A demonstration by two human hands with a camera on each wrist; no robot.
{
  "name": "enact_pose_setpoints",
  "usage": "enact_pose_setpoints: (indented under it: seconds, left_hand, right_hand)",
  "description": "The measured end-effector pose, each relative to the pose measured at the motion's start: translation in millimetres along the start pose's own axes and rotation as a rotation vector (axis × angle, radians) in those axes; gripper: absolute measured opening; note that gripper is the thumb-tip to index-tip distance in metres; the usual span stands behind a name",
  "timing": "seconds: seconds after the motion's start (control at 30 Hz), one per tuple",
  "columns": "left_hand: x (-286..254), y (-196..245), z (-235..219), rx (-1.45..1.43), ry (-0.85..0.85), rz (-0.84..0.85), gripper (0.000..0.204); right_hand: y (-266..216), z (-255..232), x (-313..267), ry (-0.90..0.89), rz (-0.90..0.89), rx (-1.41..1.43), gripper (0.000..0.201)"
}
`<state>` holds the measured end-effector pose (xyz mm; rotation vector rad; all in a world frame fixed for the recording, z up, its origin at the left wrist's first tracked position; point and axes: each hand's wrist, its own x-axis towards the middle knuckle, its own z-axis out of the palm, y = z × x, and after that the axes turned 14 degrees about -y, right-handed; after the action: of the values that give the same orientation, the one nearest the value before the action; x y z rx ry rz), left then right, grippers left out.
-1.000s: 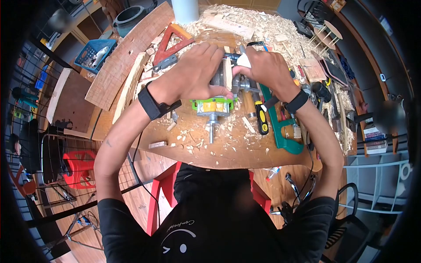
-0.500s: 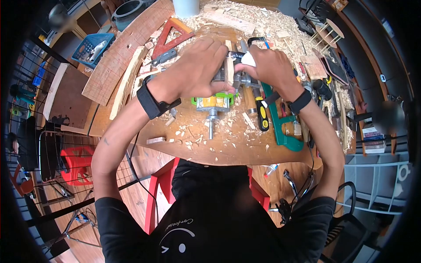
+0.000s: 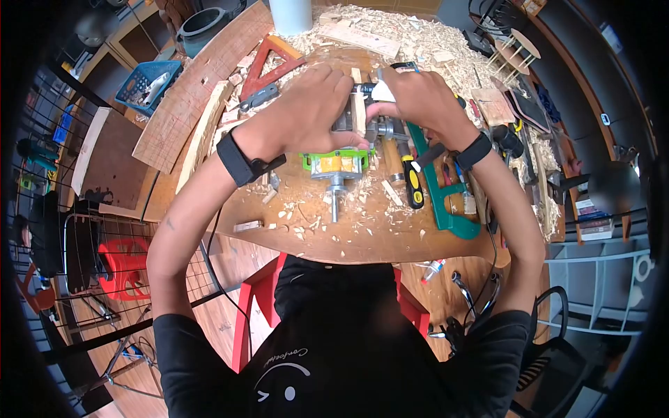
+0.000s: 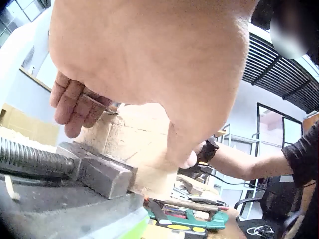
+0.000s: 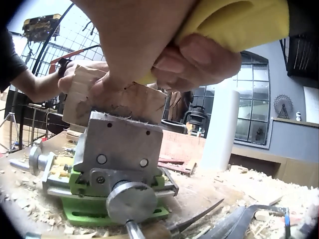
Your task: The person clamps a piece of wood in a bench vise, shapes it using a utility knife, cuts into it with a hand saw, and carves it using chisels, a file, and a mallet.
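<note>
Nearest you, your black shirt carries a winking face and pale script; it seems to start "Conf", the rest too small to read. Past the table edge sits the green-based vise, with a wooden block standing in its jaws.

Your left hand holds the block, thumb at its near end; the left wrist view shows the fingers bent down at the other end, beside the vise's threaded screw, which your head view hides. Your right hand has its fingers curled round a yellow handle, plain only in the right wrist view, with the thumb against the block's broad face.

The block's long axis runs away from you; from above you see just its narrow top edge. To the right lie a yellow-and-black handle and a green saw. Farther off are a red try square, heaped shavings and a white cylinder.
</note>
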<state>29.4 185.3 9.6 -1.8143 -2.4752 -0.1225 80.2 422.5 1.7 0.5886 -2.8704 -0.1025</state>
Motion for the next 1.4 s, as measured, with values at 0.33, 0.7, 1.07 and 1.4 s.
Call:
enact_pose_setpoints:
  seconds: [0.33, 0.7, 1.07, 1.4]
  left_hand:
    - [-2.0, 5.9, 0.5, -0.039, 0.066, -0.006, 0.082]
    - [-3.5, 4.3, 2.3, -0.046, 0.119, 0.048, 0.077]
    - [-5.1, 3.6, 5.9, -0.066, 0.151, 0.066, 0.078]
    - [-5.0, 6.3, 5.2, -0.069, 0.136, 0.056, 0.081]
  right_hand:
    - [-11.4, 2.2, -11.5, 0.015, 0.098, 0.039, 0.078]
    - [-8.9, 6.0, -14.1, 0.039, 0.071, 0.032, 0.076]
    - [-7.9, 3.6, -14.6, 0.028, 0.041, -0.015, 0.074]
    - [-7.6, -6.2, -9.8, -0.018, -0.023, 0.027, 0.072]
